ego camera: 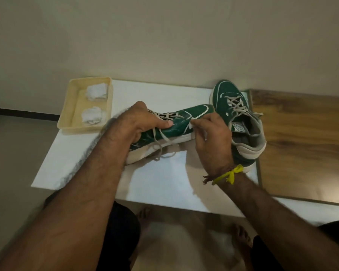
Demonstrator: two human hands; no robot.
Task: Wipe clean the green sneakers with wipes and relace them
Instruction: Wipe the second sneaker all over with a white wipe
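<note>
My left hand [143, 122] grasps the near sneaker [176, 124] by its laced top; my right hand [211, 133] pinches a wipe [191, 125] against its side.

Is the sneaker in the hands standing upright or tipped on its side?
Tipped on its side. The held sneaker shows its green side panel upward, its sole edge faces the person, and the left hand grips it.

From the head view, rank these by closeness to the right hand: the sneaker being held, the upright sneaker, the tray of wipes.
From the right hand:
1. Held sneaker, touching its fingertips, lying on its side.
2. Upright sneaker, just behind the hand, at the right.
3. Tray of wipes, far left corner of the white table.
</note>
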